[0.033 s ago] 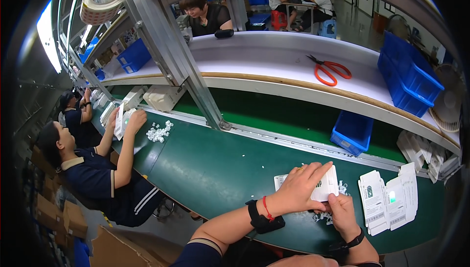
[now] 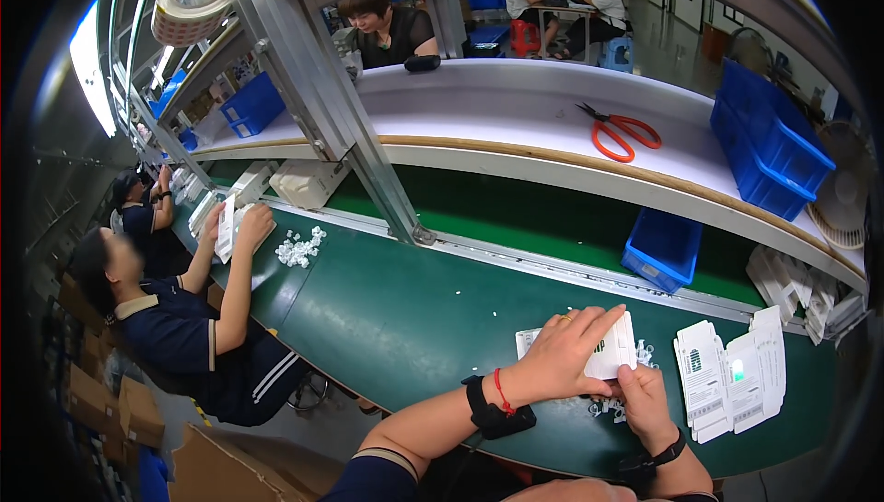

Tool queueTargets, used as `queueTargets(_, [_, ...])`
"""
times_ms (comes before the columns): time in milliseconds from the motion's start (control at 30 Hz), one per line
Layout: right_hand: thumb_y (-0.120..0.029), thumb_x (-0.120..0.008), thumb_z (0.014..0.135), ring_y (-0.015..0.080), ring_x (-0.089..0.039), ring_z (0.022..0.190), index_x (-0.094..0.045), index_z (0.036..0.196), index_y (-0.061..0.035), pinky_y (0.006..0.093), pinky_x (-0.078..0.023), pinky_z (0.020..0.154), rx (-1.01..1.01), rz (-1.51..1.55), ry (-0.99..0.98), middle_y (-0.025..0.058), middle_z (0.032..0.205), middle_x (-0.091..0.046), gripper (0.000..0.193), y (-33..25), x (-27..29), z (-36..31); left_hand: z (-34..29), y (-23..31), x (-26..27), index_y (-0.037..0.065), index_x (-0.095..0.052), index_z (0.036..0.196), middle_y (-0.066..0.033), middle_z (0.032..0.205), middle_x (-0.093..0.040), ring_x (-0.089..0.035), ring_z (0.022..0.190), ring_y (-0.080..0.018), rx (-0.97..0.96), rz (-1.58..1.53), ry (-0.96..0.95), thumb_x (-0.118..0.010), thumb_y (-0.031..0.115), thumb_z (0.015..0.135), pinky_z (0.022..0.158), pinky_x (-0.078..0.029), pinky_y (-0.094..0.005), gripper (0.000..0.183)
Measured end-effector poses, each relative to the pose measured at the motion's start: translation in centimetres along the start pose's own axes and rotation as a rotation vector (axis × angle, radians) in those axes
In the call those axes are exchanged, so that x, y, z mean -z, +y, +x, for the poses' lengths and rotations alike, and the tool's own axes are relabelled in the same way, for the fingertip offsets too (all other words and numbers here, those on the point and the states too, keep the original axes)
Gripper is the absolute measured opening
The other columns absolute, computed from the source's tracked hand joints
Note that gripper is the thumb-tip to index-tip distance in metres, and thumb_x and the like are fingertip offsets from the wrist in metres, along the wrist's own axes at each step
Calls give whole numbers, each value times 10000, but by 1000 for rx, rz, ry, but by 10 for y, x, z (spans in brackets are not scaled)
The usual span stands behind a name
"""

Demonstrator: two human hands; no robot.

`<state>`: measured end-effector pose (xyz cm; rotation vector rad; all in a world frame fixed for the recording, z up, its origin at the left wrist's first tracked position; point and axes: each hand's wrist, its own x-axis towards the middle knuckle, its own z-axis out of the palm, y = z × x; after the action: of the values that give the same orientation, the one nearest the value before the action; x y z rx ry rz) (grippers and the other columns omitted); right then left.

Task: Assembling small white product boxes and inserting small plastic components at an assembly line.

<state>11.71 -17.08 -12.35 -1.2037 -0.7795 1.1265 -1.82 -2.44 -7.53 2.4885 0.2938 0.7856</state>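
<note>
A white cardboard box with green print (image 2: 621, 347) is held just over the green table by both hands. My left hand (image 2: 560, 355) lies across its top, fingers stretched along it and thumb at the near edge. At the box's near right corner, my right hand (image 2: 646, 402) pinches it with the thumb on top; its other fingers are mostly hidden. Small clear plastic pieces (image 2: 645, 353) lie beside and below the box. To the right of my right hand rest stacks of flattened white cartons (image 2: 729, 380).
Beyond the table, a blue bin (image 2: 663, 249) sits below a white shelf (image 2: 488, 101). Red-handled scissors (image 2: 626, 134) and more blue bins (image 2: 769, 147) are on that shelf. A metal post (image 2: 354, 134) rises left of centre. At left, a co-worker (image 2: 184, 318) handles a white box near loose clear pieces (image 2: 299, 248).
</note>
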Motion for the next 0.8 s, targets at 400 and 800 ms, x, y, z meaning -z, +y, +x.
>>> queueTargets(400, [-123, -444, 969, 212, -547, 1107, -434, 1303, 68, 354, -445, 949, 51, 345, -53, 150, 1221, -549, 385, -14, -17, 0, -2, -7, -9, 40, -492, 1236, -154, 1170, -548, -571, 1000, -333, -47, -91, 70, -786, 239, 576, 847, -448, -415, 749])
queueTargets(800, [-89, -413, 964, 195, -546, 1135, -336, 1393, 58, 291, -430, 930, 390, -544, 141, 198, 1307, -521, 460, -18, -24, -7, 0, -4, -8, 85, -511, 1229, -121, 1185, -546, -590, 937, -308, -55, -64, 34, -768, 223, 558, 816, -456, -391, 732])
